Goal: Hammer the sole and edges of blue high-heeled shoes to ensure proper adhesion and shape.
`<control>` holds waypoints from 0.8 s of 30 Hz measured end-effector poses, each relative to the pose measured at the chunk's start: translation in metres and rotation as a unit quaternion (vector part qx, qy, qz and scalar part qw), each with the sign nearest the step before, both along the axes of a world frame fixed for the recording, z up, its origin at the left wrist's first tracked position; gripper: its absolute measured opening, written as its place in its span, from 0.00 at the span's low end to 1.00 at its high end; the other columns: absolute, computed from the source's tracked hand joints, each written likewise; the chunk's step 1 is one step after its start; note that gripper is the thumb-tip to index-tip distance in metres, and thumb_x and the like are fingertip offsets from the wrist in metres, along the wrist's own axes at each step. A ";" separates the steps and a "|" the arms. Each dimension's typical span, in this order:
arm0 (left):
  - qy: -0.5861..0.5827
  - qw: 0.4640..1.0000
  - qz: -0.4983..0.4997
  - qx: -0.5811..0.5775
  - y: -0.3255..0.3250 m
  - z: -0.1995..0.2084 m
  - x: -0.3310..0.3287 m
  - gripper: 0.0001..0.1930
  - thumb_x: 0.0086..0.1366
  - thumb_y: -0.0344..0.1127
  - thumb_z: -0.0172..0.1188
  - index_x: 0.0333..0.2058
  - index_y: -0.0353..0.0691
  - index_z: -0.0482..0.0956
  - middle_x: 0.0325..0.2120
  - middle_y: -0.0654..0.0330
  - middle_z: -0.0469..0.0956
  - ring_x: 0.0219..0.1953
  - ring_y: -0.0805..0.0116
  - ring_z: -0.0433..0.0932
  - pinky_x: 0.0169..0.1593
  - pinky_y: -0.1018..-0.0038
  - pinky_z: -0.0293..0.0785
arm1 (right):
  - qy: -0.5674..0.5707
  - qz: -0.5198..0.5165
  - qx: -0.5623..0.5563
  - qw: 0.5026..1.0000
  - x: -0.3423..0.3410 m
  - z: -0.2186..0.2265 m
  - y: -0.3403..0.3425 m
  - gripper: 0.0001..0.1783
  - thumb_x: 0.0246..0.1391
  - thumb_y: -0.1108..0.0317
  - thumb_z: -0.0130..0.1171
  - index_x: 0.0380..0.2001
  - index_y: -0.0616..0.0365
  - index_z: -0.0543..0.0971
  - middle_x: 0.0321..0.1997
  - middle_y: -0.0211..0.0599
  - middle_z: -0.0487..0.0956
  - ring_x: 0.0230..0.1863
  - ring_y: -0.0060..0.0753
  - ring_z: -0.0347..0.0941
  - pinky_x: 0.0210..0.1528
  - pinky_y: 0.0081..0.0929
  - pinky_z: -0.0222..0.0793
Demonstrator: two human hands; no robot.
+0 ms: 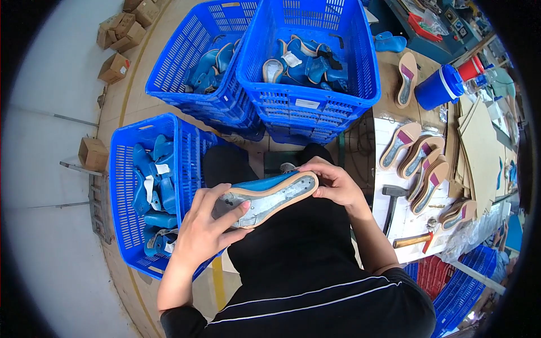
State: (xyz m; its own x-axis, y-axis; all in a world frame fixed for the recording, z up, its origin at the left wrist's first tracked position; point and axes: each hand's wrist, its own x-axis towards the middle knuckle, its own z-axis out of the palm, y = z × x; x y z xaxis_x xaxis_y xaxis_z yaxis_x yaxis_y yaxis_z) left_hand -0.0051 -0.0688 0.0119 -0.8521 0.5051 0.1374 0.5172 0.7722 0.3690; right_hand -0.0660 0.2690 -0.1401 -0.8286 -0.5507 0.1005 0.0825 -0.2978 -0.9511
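Observation:
Over my lap, a blue shoe last (269,201) is turned with its underside up. A tan-edged insole covers that underside, with a grey, dotted middle. My left hand (198,228) grips the wider end, its fingers spread across the insole and its edge. The narrower end is pinched by my right hand (338,185), thumb and fingers at the rim. A small greyish piece (288,167) shows beside the right fingertips; its kind is unclear. To my left, a blue crate (125,183) holds several blue lasts (163,194).
Ahead stand stacked blue crates (309,97) and another blue crate (186,97), both with lasts inside. On the right bench lie several insoles (431,183), a black-headed hammer (394,192), a wooden-handled hammer (410,241), a blue jug (437,89) and cardboard sheets (479,143). Cardboard boxes (93,154) line the wall.

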 end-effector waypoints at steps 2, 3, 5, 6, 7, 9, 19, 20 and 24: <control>-0.002 1.000 0.001 -0.001 0.001 0.000 0.000 0.30 0.47 0.40 0.87 0.52 0.55 0.90 0.61 0.52 0.74 0.53 0.52 0.78 0.49 0.61 0.86 | 0.001 -0.001 -0.004 1.000 -0.001 0.001 -0.001 0.34 0.58 0.62 0.78 0.66 0.58 0.81 0.60 0.40 0.79 0.63 0.38 0.76 0.67 0.35 0.71; -0.003 1.000 0.001 -0.001 0.001 0.000 0.000 0.30 0.47 0.40 0.86 0.53 0.55 0.90 0.61 0.52 0.74 0.53 0.52 0.78 0.49 0.61 0.86 | 0.011 -0.003 0.002 1.000 -0.002 0.002 0.000 0.33 0.59 0.62 0.77 0.66 0.59 0.81 0.59 0.39 0.79 0.62 0.38 0.76 0.66 0.35 0.71; -0.003 1.000 0.002 0.000 0.001 0.001 0.002 0.30 0.47 0.40 0.86 0.53 0.55 0.90 0.61 0.52 0.74 0.53 0.52 0.78 0.49 0.61 0.86 | 0.027 -0.004 0.008 1.000 -0.002 0.003 0.000 0.33 0.60 0.61 0.77 0.66 0.59 0.81 0.58 0.39 0.79 0.62 0.37 0.76 0.66 0.35 0.71; -0.004 1.000 0.002 0.001 0.001 0.001 0.003 0.30 0.47 0.40 0.86 0.53 0.55 0.90 0.61 0.52 0.74 0.53 0.52 0.77 0.50 0.62 0.86 | 0.030 -0.009 0.013 0.999 -0.001 0.003 -0.001 0.33 0.60 0.61 0.77 0.66 0.59 0.81 0.58 0.39 0.79 0.61 0.37 0.76 0.65 0.35 0.71; -0.004 1.000 0.003 0.001 0.001 0.001 0.002 0.30 0.47 0.40 0.86 0.53 0.55 0.90 0.61 0.52 0.74 0.53 0.52 0.77 0.50 0.62 0.86 | 0.033 -0.013 0.017 0.999 -0.001 0.003 -0.001 0.33 0.60 0.61 0.77 0.66 0.59 0.81 0.58 0.39 0.79 0.61 0.37 0.76 0.65 0.35 0.71; -0.006 1.000 0.009 0.008 0.002 0.001 0.003 0.31 0.47 0.39 0.87 0.53 0.55 0.90 0.60 0.52 0.74 0.54 0.51 0.77 0.51 0.62 0.85 | 0.039 -0.012 0.026 0.999 -0.002 0.003 0.000 0.33 0.60 0.61 0.77 0.66 0.59 0.81 0.58 0.39 0.79 0.61 0.37 0.76 0.64 0.34 0.71; -0.064 0.998 -0.001 0.004 -0.003 0.010 0.000 0.32 0.48 0.33 0.85 0.55 0.58 0.90 0.61 0.52 0.71 0.60 0.49 0.75 0.54 0.61 0.85 | -0.003 -0.018 -0.033 0.999 0.001 0.000 -0.006 0.38 0.53 0.63 0.82 0.67 0.58 0.81 0.55 0.35 0.79 0.58 0.33 0.76 0.63 0.31 0.70; -0.065 0.998 0.003 -0.006 -0.003 0.010 0.001 0.32 0.49 0.32 0.85 0.55 0.59 0.90 0.61 0.52 0.71 0.59 0.51 0.75 0.53 0.62 0.85 | -0.003 -0.016 -0.034 0.999 0.001 0.000 -0.006 0.38 0.53 0.63 0.82 0.67 0.58 0.81 0.55 0.35 0.79 0.58 0.33 0.76 0.63 0.31 0.70; -0.074 0.997 0.009 -0.011 -0.004 0.011 0.003 0.31 0.50 0.33 0.84 0.55 0.59 0.90 0.61 0.52 0.71 0.58 0.51 0.75 0.53 0.62 0.85 | -0.014 -0.031 -0.004 0.999 0.001 -0.002 -0.007 0.38 0.52 0.62 0.82 0.66 0.59 0.81 0.54 0.34 0.79 0.57 0.31 0.76 0.61 0.30 0.70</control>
State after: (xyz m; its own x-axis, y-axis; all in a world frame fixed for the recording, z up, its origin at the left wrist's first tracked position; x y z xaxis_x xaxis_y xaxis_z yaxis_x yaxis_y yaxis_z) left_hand -0.0020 -0.0730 0.0227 -0.8711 0.4911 -0.0012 0.4447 0.7899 0.4222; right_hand -0.0649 0.2619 -0.1423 -0.8633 -0.4981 0.0812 0.0900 -0.3102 -0.9464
